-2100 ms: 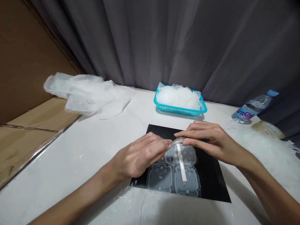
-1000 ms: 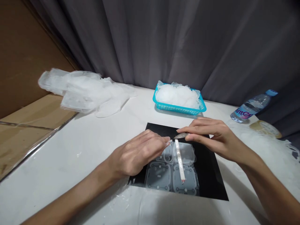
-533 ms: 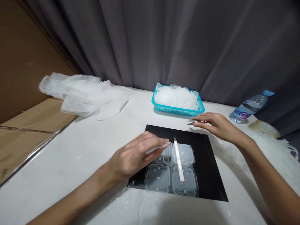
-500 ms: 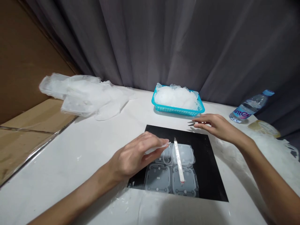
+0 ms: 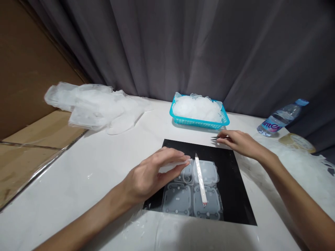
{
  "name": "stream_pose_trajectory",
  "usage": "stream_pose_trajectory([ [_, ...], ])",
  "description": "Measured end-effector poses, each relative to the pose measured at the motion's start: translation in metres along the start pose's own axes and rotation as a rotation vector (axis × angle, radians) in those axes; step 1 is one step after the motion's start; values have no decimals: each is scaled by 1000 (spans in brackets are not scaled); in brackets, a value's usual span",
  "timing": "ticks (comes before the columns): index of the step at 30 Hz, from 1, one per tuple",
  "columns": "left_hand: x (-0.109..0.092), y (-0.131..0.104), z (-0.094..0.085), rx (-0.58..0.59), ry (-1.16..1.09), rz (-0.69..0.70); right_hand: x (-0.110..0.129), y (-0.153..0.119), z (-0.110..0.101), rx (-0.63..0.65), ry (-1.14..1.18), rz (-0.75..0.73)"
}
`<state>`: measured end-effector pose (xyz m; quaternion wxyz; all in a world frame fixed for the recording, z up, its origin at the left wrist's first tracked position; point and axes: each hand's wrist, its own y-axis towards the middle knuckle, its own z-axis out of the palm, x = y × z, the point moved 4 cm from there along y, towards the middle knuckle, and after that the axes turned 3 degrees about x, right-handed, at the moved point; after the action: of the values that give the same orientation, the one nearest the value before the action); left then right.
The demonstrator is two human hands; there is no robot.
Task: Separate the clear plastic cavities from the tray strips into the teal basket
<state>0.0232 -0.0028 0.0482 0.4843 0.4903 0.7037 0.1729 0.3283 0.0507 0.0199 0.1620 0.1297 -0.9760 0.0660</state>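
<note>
My left hand (image 5: 154, 170) is closed in a pinch on a thin translucent plastic piece (image 5: 172, 164), partly hidden by the fingers, over the left side of a black sheet (image 5: 232, 195). My right hand (image 5: 238, 142) grips metal tweezers (image 5: 215, 138) beyond the sheet's far right edge, their tips pointing left and close together. Several clear, rounded-square plastic pieces (image 5: 176, 200) lie on the sheet in a block. Across the right-hand ones rests a white pencil (image 5: 200, 179), its point facing away from me. One piece of the block is partly covered by my left hand.
A blue basket (image 5: 199, 122) heaped with white translucent pieces (image 5: 196, 108) stands at the back. Crumpled plastic bags (image 5: 96, 104) lie at left beside cardboard (image 5: 34, 129). At right are a water bottle (image 5: 281, 120), a yellowish round item (image 5: 297, 143) and a translucent pile (image 5: 309, 177).
The tweezers' tips have come closer together as my right hand's fingers squeezed. My left hand stays nearly in place with the plastic piece.
</note>
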Motion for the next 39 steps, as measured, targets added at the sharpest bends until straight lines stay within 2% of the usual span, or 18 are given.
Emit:
stream_pose_trajectory([
  [4, 2, -3, -2, 71, 48, -63, 54, -19, -21, 1, 411, -189],
  [7, 1, -3, -4, 86, 88, -38, 91, -37, -36, -67, 505, -275],
  [10, -1, -2, -4, 104, 116, 12, 111, -47, -41, -163, 533, -393],
  [15, -1, -2, -3, 115, 90, 20, 115, -46, -34, -166, 498, -492],
  [27, 1, -4, 1, 140, 120, -7, 116, -43, -29, -140, 477, -535],
  [39, 0, -1, -2, 158, 153, 65, 116, -40, -23, -126, 488, -533],
])
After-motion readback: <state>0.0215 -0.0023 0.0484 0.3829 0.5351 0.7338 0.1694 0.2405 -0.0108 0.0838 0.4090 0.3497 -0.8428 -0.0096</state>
